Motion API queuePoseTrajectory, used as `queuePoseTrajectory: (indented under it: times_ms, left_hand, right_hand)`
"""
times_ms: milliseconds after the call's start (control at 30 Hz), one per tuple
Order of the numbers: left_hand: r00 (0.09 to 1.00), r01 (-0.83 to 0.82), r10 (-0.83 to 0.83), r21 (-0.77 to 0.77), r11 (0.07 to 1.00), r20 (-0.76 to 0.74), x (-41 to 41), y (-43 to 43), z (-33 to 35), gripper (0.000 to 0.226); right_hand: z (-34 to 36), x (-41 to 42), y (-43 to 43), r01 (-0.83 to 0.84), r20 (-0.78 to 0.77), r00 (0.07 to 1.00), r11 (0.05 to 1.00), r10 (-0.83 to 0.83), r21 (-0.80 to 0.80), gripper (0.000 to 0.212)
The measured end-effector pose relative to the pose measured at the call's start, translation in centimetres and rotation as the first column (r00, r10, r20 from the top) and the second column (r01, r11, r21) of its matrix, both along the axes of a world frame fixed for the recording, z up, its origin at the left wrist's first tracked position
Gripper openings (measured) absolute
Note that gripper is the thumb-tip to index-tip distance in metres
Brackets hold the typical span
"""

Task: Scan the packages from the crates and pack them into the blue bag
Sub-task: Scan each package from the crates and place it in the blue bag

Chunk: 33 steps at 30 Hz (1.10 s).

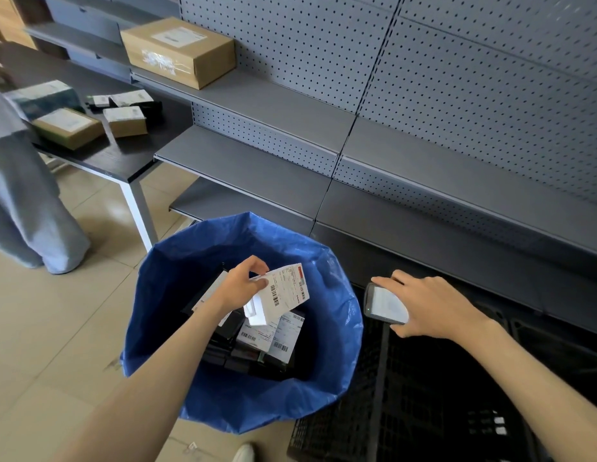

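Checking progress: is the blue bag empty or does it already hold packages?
Partly filled: the blue bag holds several labelled packages, well below its rim.

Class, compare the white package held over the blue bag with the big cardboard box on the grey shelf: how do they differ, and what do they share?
The white package is slim and small; the cardboard box is bulky and larger. The package is white, the box brown. The left hand pinches the package over the blue bag; the box rests untouched on the shelf. Both carry printed labels.
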<state>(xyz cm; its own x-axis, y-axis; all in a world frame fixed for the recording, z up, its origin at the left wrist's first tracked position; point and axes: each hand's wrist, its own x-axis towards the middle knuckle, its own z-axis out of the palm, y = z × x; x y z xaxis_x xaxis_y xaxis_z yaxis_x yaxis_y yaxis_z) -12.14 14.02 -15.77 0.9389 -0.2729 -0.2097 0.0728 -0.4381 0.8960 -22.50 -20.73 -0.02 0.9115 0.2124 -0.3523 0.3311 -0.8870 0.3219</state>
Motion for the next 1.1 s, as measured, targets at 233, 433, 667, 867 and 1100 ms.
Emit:
queuePoseTrajectory:
  times_ms: [233, 433, 667, 867, 1100]
  left_hand:
    - [0.888, -0.37, 0.287, -0.188, 0.91, -0.36, -3.1, -2.1, -7.2, 0.013]
    - [0.716, -0.601, 0.392, -0.224, 0.768, -0.578, -7.1, -5.7, -13.0, 0.023]
    - [0.649, -0.708, 0.459, -0.26, 0.657, -0.607, -8.5, -6.5, -15.9, 0.021]
    - [0.489, -0.833, 0.535, -0.189, 0.519, -0.689, -8.1, -5.3, -17.9, 0.026]
    - [0.101, -0.973, 0.668, 0.069, 0.222, -0.737, -8.7, -5.9, -19.1, 0.045]
  right_hand:
    - [-3.4, -1.3, 0.7, 0.229, -0.062, 0.973, 0.926, -0.221, 0.301, 0.096]
    - [-6.3, -3.2, 1.3, 0.324, -0.145, 0.946, 0.84, -0.29, 0.435, 0.097]
    - [-8.2, -4.8, 0.5, 0.411, -0.201, 0.911, 0.751, -0.361, 0.516, 0.096]
    - [-9.5, -5.4, 0.5, 0.466, -0.246, 0.883, 0.68, -0.4, 0.566, 0.097]
    - [-10.1, -5.7, 1.0, 0.497, -0.282, 0.865, 0.638, -0.415, 0.587, 0.096]
